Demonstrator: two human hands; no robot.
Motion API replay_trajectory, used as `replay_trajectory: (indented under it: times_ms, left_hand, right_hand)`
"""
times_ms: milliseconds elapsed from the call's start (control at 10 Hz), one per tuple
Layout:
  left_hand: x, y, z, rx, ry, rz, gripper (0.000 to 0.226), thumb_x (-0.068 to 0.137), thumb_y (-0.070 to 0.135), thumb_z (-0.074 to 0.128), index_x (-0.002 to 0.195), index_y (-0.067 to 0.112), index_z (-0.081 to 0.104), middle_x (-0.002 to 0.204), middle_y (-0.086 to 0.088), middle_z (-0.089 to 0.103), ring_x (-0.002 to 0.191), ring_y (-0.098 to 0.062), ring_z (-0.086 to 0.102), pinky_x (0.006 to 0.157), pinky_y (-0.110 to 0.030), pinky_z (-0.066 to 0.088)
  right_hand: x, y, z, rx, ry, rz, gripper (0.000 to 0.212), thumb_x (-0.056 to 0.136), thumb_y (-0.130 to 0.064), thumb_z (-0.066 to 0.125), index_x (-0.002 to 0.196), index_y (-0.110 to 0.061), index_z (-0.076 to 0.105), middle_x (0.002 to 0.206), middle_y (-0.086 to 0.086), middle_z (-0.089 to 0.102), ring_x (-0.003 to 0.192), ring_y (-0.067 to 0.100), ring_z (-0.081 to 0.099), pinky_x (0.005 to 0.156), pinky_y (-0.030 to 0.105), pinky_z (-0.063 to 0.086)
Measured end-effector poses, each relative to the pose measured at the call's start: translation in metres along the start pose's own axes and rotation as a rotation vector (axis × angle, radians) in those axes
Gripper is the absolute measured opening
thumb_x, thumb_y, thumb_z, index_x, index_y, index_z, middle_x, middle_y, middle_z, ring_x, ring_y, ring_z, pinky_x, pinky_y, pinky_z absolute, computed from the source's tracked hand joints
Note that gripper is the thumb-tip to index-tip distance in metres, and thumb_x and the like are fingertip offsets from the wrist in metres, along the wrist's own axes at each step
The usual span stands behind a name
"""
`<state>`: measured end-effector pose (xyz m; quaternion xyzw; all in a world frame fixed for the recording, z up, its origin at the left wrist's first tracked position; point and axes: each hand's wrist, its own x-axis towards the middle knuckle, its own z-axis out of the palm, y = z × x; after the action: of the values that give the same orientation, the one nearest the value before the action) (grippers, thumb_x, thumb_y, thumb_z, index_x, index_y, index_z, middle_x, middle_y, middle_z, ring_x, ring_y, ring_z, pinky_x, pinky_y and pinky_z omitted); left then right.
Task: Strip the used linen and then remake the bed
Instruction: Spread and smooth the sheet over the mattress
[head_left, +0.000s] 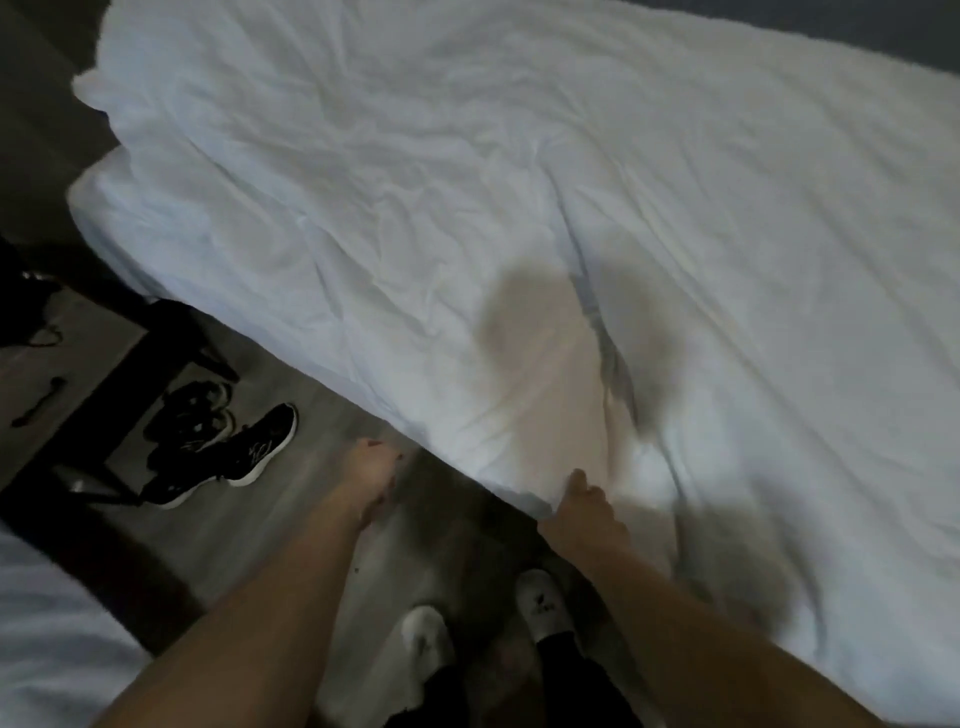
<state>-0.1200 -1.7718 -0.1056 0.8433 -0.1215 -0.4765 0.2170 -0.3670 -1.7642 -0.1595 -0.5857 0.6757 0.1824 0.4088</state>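
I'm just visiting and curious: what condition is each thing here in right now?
Duvet: white, wrinkled, spread over the bed, its edge hanging over the side.
Right hand: gripping the duvet's edge.
Left hand: over the floor, holding nothing, blurred.
Black shoes: lying untidily on the floor beside a dark table leg.

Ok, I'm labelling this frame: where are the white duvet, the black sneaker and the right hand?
white duvet (467, 182): head view, its crumpled middle.
black sneaker (260, 447): head view, its side panel, on the floor.
right hand (587, 506): head view, the back of the hand at the duvet's edge.
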Motion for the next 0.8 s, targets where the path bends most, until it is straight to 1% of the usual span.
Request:
replay_trajectory:
  times_ms: [100, 200, 300, 400, 500, 600, 700, 800]
  left_hand:
    - [0.08, 0.016, 0.038, -0.124, -0.134, -0.079, 0.074, 0.074, 0.033, 0.074, 0.135, 0.004, 0.046, 0.126, -0.018, 0.057, 0.1, -0.029, 0.059, 0.091, -0.046, 0.051]
    - [0.162, 0.017, 0.071, -0.277, -0.259, -0.143, 0.088, 0.051, 0.045, 0.085, 0.126, 0.011, 0.052, 0.119, -0.011, 0.059, 0.102, -0.03, 0.059, 0.086, -0.04, 0.052]
    - [0.175, 0.046, 0.05, -0.358, -0.322, -0.141, 0.01, 0.091, 0.019, 0.063, 0.092, 0.012, 0.055, 0.079, -0.008, 0.055, 0.07, -0.022, 0.058, 0.074, -0.038, 0.05]
    - [0.165, 0.087, -0.016, -0.292, -0.266, 0.039, 0.013, 0.092, 0.01, 0.056, 0.08, 0.007, 0.051, 0.058, -0.008, 0.044, 0.05, -0.019, 0.05, 0.054, -0.031, 0.051]
    - [0.128, 0.11, -0.102, -0.163, -0.088, 0.268, 0.02, 0.09, 0.014, 0.055, 0.073, 0.004, 0.052, 0.047, -0.01, 0.05, 0.039, -0.019, 0.049, 0.044, -0.027, 0.04]
    - [0.112, 0.091, -0.177, 0.027, -0.092, 0.39, 0.026, 0.094, 0.017, 0.052, 0.08, -0.005, 0.054, 0.061, -0.02, 0.061, 0.047, -0.018, 0.062, 0.053, -0.031, 0.05]
    - [0.123, 0.073, -0.226, 0.319, -0.27, 0.262, 0.027, 0.099, 0.027, 0.05, 0.09, 0.002, 0.054, 0.086, -0.015, 0.066, 0.074, -0.027, 0.066, 0.07, -0.038, 0.056]
    - [0.138, 0.08, -0.262, 0.554, -0.302, 0.227, 0.029, 0.101, 0.024, 0.047, 0.074, 0.013, 0.051, 0.077, -0.007, 0.06, 0.066, -0.02, 0.059, 0.067, -0.032, 0.054]
  right_hand:
    - [0.052, -0.015, 0.015, -0.166, 0.093, 0.112, 0.079, 0.09, -0.045, 0.048, 0.149, -0.011, 0.007, 0.145, 0.017, 0.026, 0.128, 0.036, 0.038, 0.105, 0.049, 0.034]
    - [0.092, -0.019, 0.032, -0.382, 0.255, 0.085, 0.06, 0.093, -0.034, 0.045, 0.146, -0.013, 0.026, 0.142, 0.011, 0.04, 0.119, 0.028, 0.051, 0.1, 0.042, 0.039]
    - [0.12, -0.031, 0.03, -0.238, 0.173, 0.087, 0.058, 0.094, -0.045, 0.028, 0.146, -0.02, 0.035, 0.144, 0.003, 0.046, 0.126, 0.023, 0.051, 0.105, 0.035, 0.038]
    - [0.111, -0.081, 0.014, -0.286, -0.133, 0.031, 0.053, 0.094, -0.026, 0.053, 0.144, -0.012, 0.042, 0.146, 0.01, 0.045, 0.13, 0.028, 0.047, 0.106, 0.036, 0.038]
    - [0.06, -0.155, 0.008, -0.521, -0.364, -0.139, 0.035, 0.095, -0.016, 0.052, 0.128, -0.011, 0.06, 0.122, 0.015, 0.061, 0.102, 0.03, 0.059, 0.088, 0.035, 0.048]
    - [0.016, -0.205, 0.025, -0.592, -0.459, -0.101, 0.036, 0.095, -0.022, 0.051, 0.128, -0.009, 0.058, 0.117, 0.018, 0.056, 0.104, 0.031, 0.055, 0.09, 0.037, 0.05]
    - [0.002, -0.244, 0.029, -0.498, -0.325, -0.035, 0.042, 0.093, -0.018, 0.048, 0.133, -0.006, 0.051, 0.128, 0.014, 0.054, 0.115, 0.03, 0.053, 0.103, 0.042, 0.044]
    - [-0.008, -0.306, 0.001, -0.332, -0.172, -0.056, 0.053, 0.095, -0.02, 0.043, 0.147, -0.011, 0.035, 0.147, 0.009, 0.043, 0.132, 0.027, 0.044, 0.109, 0.039, 0.038]
